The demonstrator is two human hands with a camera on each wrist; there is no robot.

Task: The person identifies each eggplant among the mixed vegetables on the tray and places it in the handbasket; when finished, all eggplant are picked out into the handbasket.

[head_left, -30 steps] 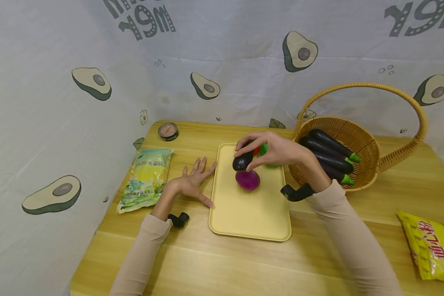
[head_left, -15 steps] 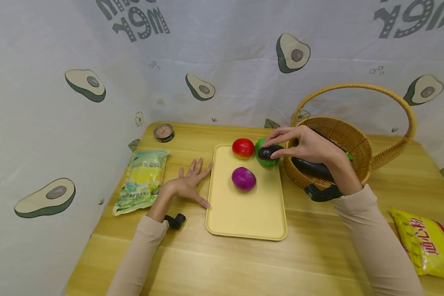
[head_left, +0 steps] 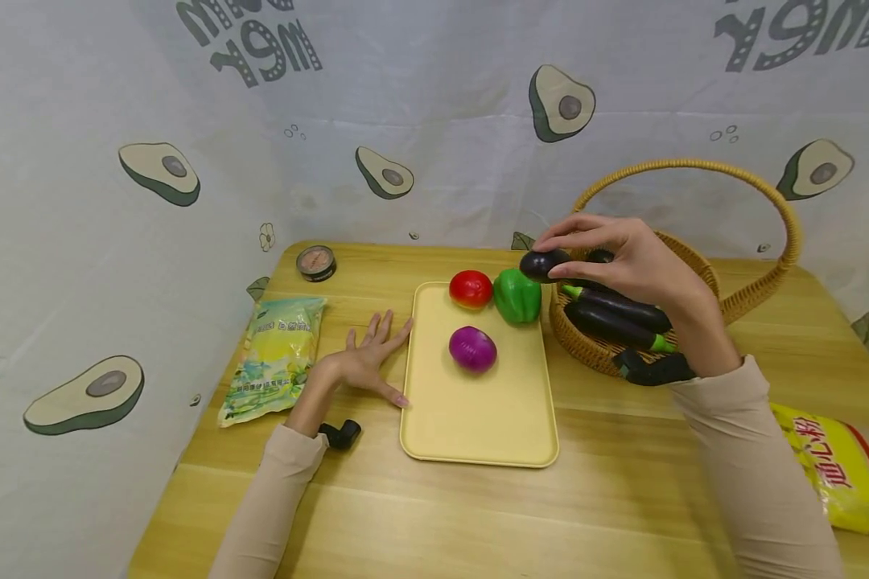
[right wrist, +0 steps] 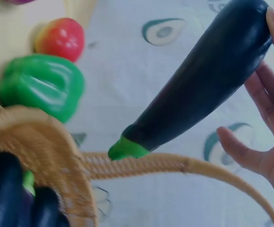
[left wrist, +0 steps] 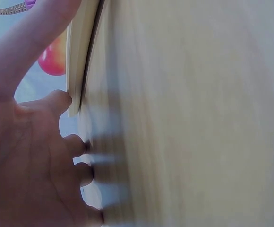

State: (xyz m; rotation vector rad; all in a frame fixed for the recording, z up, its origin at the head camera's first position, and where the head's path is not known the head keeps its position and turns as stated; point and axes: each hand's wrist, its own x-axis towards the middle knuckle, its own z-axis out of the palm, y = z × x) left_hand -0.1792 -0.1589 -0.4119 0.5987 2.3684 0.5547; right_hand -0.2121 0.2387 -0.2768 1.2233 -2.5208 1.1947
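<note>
A glossy dark eggplant with a green stem end [right wrist: 203, 75] is pinched at its blunt end by my right hand [head_left: 640, 257], raised at the left side of the wicker basket [head_left: 575, 338]. In the right wrist view the eggplant slants with its stem down toward the basket handle [right wrist: 137, 164]. Several more eggplants [head_left: 615, 318] lie inside the basket. My left hand [head_left: 362, 366] is spread on the table, thumb and forefinger at the left edge of a pale yellow tray [head_left: 478, 426].
On the tray sit a green bell pepper [head_left: 517, 296], a red-yellow fruit [head_left: 471, 289] and a purple oval vegetable [head_left: 473, 349]. A green-yellow bag [head_left: 271, 362] and a small round tin [head_left: 315, 263] are at the left; a yellow packet [head_left: 833, 466] lies at the right.
My right hand has carried the eggplant rightward and up from over the tray to the basket's side, uncovering the pepper and red fruit. The left hand keeps its place at the tray.
</note>
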